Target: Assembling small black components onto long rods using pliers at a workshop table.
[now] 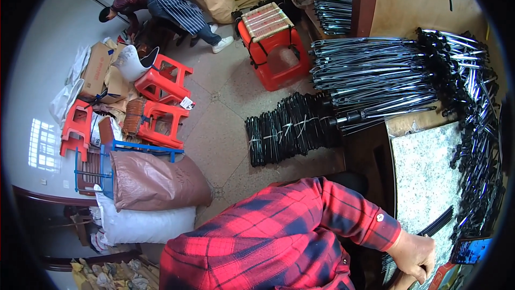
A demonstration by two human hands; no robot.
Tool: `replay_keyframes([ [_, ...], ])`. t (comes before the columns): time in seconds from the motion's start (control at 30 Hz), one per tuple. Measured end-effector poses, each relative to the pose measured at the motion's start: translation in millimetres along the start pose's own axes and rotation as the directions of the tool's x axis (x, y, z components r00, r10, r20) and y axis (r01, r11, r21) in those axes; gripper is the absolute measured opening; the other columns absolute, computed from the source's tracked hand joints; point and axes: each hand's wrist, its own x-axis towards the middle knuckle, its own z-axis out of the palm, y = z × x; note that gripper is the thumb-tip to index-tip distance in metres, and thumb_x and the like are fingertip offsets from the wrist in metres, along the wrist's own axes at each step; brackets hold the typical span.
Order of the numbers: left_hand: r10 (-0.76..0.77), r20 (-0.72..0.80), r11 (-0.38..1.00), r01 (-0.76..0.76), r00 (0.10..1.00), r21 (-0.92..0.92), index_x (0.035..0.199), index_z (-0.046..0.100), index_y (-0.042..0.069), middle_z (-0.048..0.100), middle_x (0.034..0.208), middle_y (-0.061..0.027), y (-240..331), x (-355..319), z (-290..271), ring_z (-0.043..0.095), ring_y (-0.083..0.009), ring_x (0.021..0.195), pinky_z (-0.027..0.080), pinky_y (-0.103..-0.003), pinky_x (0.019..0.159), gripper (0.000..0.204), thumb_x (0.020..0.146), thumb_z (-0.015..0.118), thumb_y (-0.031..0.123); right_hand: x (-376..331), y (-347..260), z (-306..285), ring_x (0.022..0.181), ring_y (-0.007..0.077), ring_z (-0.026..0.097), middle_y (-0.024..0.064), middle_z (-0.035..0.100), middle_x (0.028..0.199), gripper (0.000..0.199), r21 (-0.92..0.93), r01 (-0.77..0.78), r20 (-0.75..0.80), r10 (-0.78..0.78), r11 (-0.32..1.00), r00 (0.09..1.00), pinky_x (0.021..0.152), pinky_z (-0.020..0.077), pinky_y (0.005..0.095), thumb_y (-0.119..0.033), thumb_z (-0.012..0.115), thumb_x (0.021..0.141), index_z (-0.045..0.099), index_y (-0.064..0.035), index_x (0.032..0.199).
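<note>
At the lower right, my left hand (414, 257) reaches out of a red and black plaid sleeve (348, 220). Its fingers are curled closed, and what they may hold is hidden. Just below it, a bit of my right hand (403, 280) shows at the lower edge, fingers out of sight. Beside my left hand a bundle of thin black rods (439, 222) lies on a speckled pale worktop (426, 166). Near my knuckles are a red-edged item (442, 275) and a flat dark object with a blue face (471, 250).
Long black and silver metal rods (375, 70) lie piled beyond the worktop, beside tied black bundles (289, 129). Red stools (276, 57), a brown sack (161, 180), a white sack (150, 225) and a cardboard box (99, 73) stand around the floor. Another person (166, 8) bends over at the far left.
</note>
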Motion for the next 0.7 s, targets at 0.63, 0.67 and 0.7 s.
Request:
replay_keyframes([
  [0.63,0.181,-0.018,0.950,-0.170,0.983,0.263,0.071,0.070,0.006,0.066,0.066,-0.0060,-2.0,1.2,-5.1,0.064,-0.0234,0.061,0.049,-0.032,0.058,0.022,0.067,0.077,0.027,17.4,-26.6,10.7,0.084,0.0137,0.057,0.0063,0.060,0.093,0.015,-0.277,0.139,0.292,-0.054,0.951,0.955,0.071,0.0477,0.0253,0.001,0.054,0.089,0.059,0.0031,0.102],
  [0.67,0.179,-0.045,0.966,-0.167,0.983,0.196,0.071,0.070,0.006,0.066,0.066,-0.0071,0.4,0.8,-5.0,0.064,-0.0240,0.062,0.049,-0.033,0.057,0.022,0.067,0.077,0.026,17.8,-30.1,10.2,0.085,0.0138,0.058,0.0063,0.060,0.094,0.015,-0.291,0.148,0.301,-0.056,0.945,0.952,0.072,0.0478,0.0253,0.001,0.054,0.089,0.059,0.0030,0.102],
  [0.7,0.183,-0.038,0.965,-0.172,0.982,0.198,0.071,0.070,0.006,0.066,0.066,-0.0071,0.9,0.0,-4.5,0.064,-0.0240,0.062,0.049,-0.033,0.057,0.022,0.067,0.077,0.026,19.0,-33.0,9.9,0.085,0.0138,0.058,0.0064,0.060,0.094,0.015,-0.303,0.157,0.309,-0.059,0.940,0.949,0.072,0.0479,0.0253,0.001,0.054,0.089,0.059,0.0029,0.103],
])
